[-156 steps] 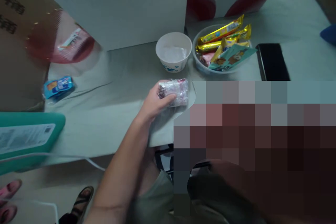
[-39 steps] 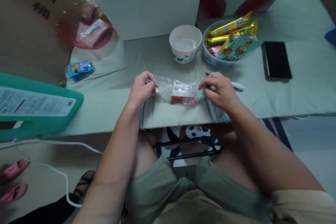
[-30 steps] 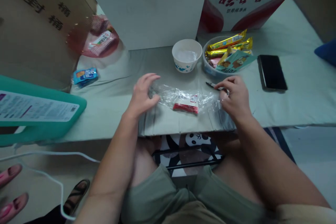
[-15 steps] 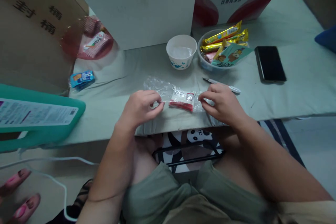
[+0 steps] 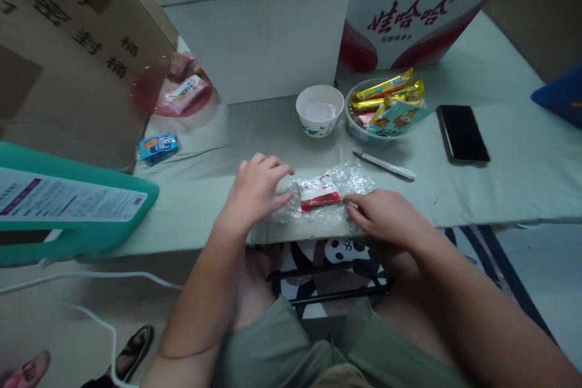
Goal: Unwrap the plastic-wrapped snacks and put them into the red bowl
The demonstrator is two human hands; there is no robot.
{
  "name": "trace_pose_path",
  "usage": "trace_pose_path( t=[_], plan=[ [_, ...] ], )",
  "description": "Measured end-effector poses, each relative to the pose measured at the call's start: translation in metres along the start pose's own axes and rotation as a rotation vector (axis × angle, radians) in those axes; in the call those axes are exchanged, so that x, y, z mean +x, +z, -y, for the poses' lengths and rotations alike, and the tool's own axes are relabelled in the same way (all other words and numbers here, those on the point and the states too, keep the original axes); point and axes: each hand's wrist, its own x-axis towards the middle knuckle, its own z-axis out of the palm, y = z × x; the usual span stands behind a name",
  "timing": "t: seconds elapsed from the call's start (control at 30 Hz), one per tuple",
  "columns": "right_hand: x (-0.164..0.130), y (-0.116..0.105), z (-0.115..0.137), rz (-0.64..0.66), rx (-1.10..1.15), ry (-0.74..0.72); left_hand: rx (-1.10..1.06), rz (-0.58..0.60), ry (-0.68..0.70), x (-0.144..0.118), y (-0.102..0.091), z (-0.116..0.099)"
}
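Observation:
A small red-and-white packet [image 5: 321,193] lies near the front edge of the cloth-covered table, with crumpled clear plastic wrap [image 5: 352,179] spread under and around it. My left hand [image 5: 259,188] is at the packet's left side, fingers apart, over the left part of the wrap. On the other side, my right hand [image 5: 391,213] has its thumb and forefinger drawn together on the wrap, right at the packet's corner. Its other fingers are curled and partly hidden. A white pen [image 5: 385,165] lies behind my right hand.
Behind stand a paper cup [image 5: 319,118] and a plastic tub [image 5: 357,127] of wrapped snacks. A phone [image 5: 464,134] lies to the right. Blue snack packet [image 5: 158,147], red-tinted bowl [image 5: 148,94] and green jug [image 5: 148,191] are at left. Boxes [image 5: 273,42] line the back.
My left hand has let go of the wrap and its fingers have spread. My right hand has come lower, closer to the packet's corner. The wrap now lies flatter, and the view has shifted.

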Motion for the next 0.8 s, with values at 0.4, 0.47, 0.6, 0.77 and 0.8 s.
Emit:
trace_pose_path(
  t=[0.4, 0.47, 0.6, 0.77, 0.8],
  plan=[
    [0.021, 0.026, 0.008, -0.477, 0.255, -0.35, -0.444, 0.077, 0.065, 0.028, 0.045, -0.004],
    [0.028, 0.03, 0.012, -0.426, 0.213, -0.396, -0.731, 0.035, -0.052, 0.032, 0.046, -0.003],
    [0.033, 0.034, 0.012, -0.373, 0.278, -0.326, -1.097, 0.012, -0.216, 0.037, 0.044, 0.0],
    [0.018, 0.03, -0.001, -0.371, 0.667, -0.369, -0.879, -0.032, -0.229, 0.039, 0.041, 0.008],
    [0.016, 0.028, -0.003, -0.384, 0.732, -0.351, -0.817, -0.023, -0.207, 0.04, 0.042, 0.009]
  ],
)
